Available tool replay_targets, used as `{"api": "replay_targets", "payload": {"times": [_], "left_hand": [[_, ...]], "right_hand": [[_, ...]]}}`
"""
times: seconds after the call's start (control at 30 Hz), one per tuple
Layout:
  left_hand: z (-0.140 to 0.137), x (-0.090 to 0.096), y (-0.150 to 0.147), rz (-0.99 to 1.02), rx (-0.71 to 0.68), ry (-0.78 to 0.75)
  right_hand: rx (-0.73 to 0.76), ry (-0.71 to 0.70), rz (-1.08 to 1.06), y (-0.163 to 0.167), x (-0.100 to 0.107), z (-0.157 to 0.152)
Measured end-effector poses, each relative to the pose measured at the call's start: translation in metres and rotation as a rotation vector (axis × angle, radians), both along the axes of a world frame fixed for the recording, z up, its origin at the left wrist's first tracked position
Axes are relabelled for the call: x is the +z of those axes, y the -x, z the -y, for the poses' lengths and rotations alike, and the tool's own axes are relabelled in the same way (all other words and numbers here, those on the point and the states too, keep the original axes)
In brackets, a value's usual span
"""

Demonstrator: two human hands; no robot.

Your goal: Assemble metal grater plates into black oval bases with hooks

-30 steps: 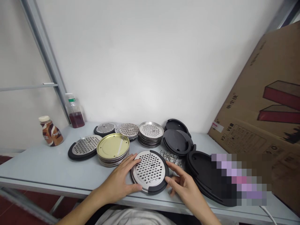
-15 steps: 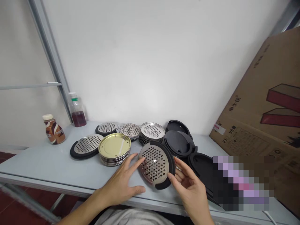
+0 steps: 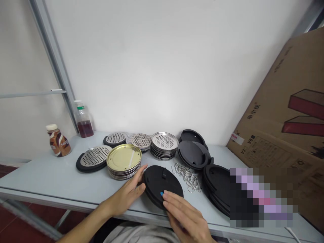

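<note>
Near the front edge of the table [image 3: 50,179], a black disc [image 3: 155,182] is between both hands. Loosely open, the left hand [image 3: 129,195] points forward at the disc's left rim; the right hand [image 3: 186,216] reaches over its near side, fingers straight and together by a blue dot [image 3: 161,193], grip impossible to tell.

Left hand [image 3: 128,194] has its thumb parted; right hand [image 3: 186,212] (back uppermost) leads with 2 fingertips.
</note>
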State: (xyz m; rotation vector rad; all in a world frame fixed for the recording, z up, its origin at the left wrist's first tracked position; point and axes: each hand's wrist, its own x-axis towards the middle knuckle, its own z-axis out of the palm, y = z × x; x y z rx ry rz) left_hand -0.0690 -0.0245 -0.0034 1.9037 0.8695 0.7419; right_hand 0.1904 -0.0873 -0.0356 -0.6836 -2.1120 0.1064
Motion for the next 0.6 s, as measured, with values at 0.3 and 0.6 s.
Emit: {"api": "replay_targets", "payload": {"times": [0.3,0.6], "left_hand": [[-0.001,-0.013,-0.004,-0.314,0.158,-0.224],[0.002,-0.010,-0.005,-0.432,0.155,-0.271]], "right_hand": [[0.081,-0.077,0.183,0.004,-0.013,-0.011],[0.017,0.036,0.259,0.001,-0.003,-0.011]]}}
